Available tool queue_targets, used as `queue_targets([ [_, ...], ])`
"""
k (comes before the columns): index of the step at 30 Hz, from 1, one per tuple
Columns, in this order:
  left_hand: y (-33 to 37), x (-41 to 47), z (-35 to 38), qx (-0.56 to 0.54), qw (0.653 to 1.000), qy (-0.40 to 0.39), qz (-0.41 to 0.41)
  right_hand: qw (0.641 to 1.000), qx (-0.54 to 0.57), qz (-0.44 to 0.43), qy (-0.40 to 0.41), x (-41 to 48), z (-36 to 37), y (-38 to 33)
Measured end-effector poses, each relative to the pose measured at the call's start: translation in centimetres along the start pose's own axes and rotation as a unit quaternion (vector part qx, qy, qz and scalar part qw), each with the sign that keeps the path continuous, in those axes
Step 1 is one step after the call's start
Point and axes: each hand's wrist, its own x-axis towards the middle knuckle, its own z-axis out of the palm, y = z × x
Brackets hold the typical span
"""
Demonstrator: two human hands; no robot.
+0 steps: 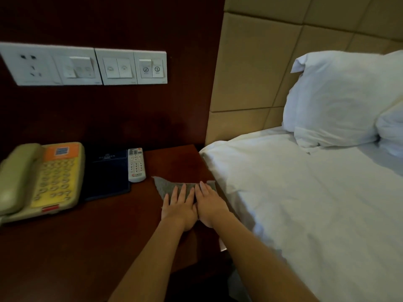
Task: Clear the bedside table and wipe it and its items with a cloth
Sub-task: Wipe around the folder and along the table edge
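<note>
Grey cloth (pixel 162 186) is pressed flat to the bench (pixel 109 236) near the bed (pixel 305 203) by left hand (pixel 180 209) and right hand (pixel 210 205), fingers (pixel 182 190) extended, nothing gripped. Telephone (pixel 43 179), dark folder (pixel 108 173) and remote control (pixel 136 165) are seen to its left.

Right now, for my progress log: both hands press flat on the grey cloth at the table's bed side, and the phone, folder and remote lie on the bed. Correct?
Not the last part. The head view shows the phone, folder and remote on the table, left of the cloth, not on the bed. The left hand and right hand do press flat on it.
</note>
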Motion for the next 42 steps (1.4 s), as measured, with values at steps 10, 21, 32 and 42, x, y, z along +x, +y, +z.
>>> queue_targets([
  [10, 0.4, 0.5, 0.3, 0.045, 0.993, 0.065, -0.089, 0.996, 0.017, 0.075, 0.055, 1.2, 0.5, -1.1],
  [21, -2.3, 11.4, -4.3, 0.095, 0.983, 0.087, -0.128, 0.987, -0.074, 0.094, 0.107, 13.2, -3.5, -0.9],
  [32, -4.1, 18.2, -6.5, 0.085, 0.984, 0.12, -0.105, 0.989, -0.05, 0.088, 0.112, 20.5, -5.8, 0.0],
  [42, -4.2, 17.2, -6.2, 0.096, 0.985, 0.112, -0.086, 0.99, -0.036, 0.099, 0.095, 19.7, -5.4, -0.2],
])
